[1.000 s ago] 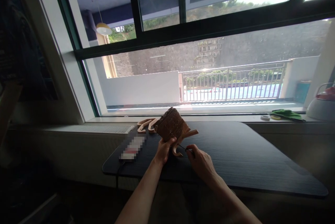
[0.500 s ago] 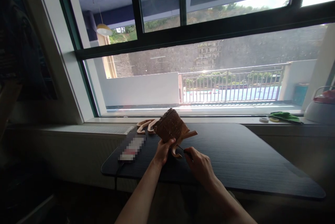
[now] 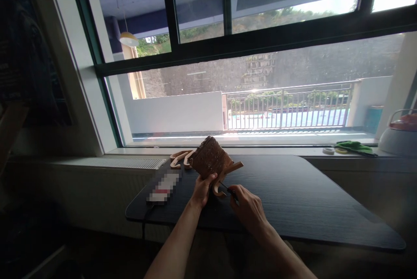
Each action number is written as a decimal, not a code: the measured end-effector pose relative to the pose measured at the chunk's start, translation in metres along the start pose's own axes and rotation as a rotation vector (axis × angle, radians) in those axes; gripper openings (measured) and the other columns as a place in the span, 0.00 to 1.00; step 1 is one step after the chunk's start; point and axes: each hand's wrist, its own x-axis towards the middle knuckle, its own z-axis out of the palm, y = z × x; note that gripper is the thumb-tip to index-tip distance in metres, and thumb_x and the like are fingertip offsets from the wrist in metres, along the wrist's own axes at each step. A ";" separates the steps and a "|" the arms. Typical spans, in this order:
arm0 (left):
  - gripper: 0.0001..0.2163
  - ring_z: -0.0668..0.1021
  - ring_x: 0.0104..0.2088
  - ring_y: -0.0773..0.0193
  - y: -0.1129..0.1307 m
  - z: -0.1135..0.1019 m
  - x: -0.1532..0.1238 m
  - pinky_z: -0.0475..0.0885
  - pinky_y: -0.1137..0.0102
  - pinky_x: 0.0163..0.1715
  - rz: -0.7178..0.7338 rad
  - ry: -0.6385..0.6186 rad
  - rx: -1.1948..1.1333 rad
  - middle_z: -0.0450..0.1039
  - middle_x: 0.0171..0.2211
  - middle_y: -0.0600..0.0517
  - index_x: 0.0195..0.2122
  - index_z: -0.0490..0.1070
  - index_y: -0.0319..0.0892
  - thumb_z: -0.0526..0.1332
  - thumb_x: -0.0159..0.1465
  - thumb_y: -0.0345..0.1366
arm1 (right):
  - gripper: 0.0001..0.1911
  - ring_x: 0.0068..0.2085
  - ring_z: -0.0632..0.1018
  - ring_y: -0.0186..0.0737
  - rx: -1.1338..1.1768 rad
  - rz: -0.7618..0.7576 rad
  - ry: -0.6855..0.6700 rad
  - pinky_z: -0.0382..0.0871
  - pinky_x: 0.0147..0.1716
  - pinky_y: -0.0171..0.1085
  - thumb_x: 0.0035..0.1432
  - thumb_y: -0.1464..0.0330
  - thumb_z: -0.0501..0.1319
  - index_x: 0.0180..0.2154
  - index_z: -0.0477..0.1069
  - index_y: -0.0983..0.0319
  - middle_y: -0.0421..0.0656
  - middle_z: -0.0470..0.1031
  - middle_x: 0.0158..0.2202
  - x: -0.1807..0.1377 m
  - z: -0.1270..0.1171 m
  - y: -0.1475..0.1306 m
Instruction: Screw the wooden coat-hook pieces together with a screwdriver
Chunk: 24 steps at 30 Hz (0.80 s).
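Note:
My left hand (image 3: 202, 188) is closed on the lower edge of a dark brown wooden block (image 3: 210, 156) with a rough edge, held tilted above the table. A curved, lighter wooden leg (image 3: 217, 190) with a straight end sticking out to the right lies against the block's lower right side. My right hand (image 3: 246, 203) is closed around the dark handle of a thin-shafted tool that looks like a screwdriver (image 3: 224, 185). Its shaft points up and left at the curved leg. Whether the tip touches the wood is too small to tell.
Loose curved wooden pieces (image 3: 177, 159) lie on the dark table (image 3: 309, 200) at its back left. Nearby is a blurred-out flat object (image 3: 164, 187) with a cable. Green gloves (image 3: 355, 146), tape rolls (image 3: 329, 151) and a white kettle (image 3: 399, 137) are on the windowsill.
The block and curved leg have shifted slightly left. My right hand stays close by, its grip on the screwdriver turned a little.

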 end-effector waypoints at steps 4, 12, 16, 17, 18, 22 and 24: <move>0.15 0.77 0.30 0.63 0.002 0.001 -0.002 0.70 0.69 0.35 -0.001 0.003 0.008 0.76 0.29 0.50 0.34 0.73 0.37 0.69 0.44 0.30 | 0.09 0.34 0.75 0.35 -0.002 -0.044 0.033 0.58 0.31 0.31 0.59 0.69 0.50 0.37 0.68 0.58 0.40 0.75 0.32 -0.001 0.003 0.002; 0.14 0.77 0.31 0.63 0.006 0.004 -0.006 0.70 0.69 0.35 -0.027 -0.034 0.020 0.77 0.29 0.50 0.33 0.74 0.36 0.69 0.43 0.30 | 0.11 0.29 0.77 0.38 0.069 0.210 -0.068 0.55 0.24 0.32 0.60 0.60 0.49 0.35 0.66 0.57 0.38 0.76 0.27 0.001 0.003 0.004; 0.13 0.77 0.32 0.61 0.006 0.005 -0.006 0.70 0.68 0.36 -0.023 -0.019 0.033 0.77 0.29 0.50 0.32 0.74 0.37 0.69 0.43 0.31 | 0.09 0.28 0.76 0.38 0.000 0.187 -0.050 0.55 0.25 0.33 0.58 0.63 0.51 0.38 0.65 0.57 0.38 0.76 0.27 0.001 -0.001 0.001; 0.13 0.77 0.33 0.60 0.006 0.005 -0.006 0.70 0.67 0.37 -0.018 -0.013 0.031 0.77 0.29 0.51 0.32 0.74 0.37 0.69 0.43 0.31 | 0.09 0.29 0.76 0.38 -0.004 0.163 -0.035 0.55 0.26 0.32 0.56 0.64 0.53 0.39 0.65 0.57 0.38 0.76 0.28 0.001 -0.001 0.000; 0.13 0.77 0.33 0.60 0.007 0.006 -0.006 0.70 0.67 0.37 -0.013 -0.009 0.027 0.77 0.29 0.51 0.32 0.74 0.38 0.69 0.43 0.31 | 0.09 0.30 0.76 0.37 -0.005 0.130 -0.019 0.56 0.26 0.32 0.55 0.66 0.54 0.40 0.65 0.57 0.39 0.75 0.29 0.000 -0.002 -0.001; 0.14 0.77 0.34 0.59 0.006 0.006 -0.005 0.70 0.67 0.39 -0.001 0.002 0.005 0.77 0.30 0.51 0.32 0.74 0.39 0.69 0.43 0.31 | 0.08 0.33 0.75 0.35 -0.015 0.000 0.016 0.57 0.30 0.31 0.58 0.69 0.51 0.37 0.68 0.59 0.41 0.74 0.32 -0.001 -0.003 -0.002; 0.14 0.77 0.34 0.60 0.005 0.005 -0.005 0.70 0.67 0.38 -0.002 -0.005 0.008 0.77 0.30 0.51 0.32 0.74 0.38 0.69 0.43 0.31 | 0.09 0.32 0.75 0.35 -0.017 0.003 0.012 0.57 0.30 0.32 0.60 0.67 0.50 0.37 0.68 0.59 0.41 0.75 0.32 -0.002 -0.002 0.000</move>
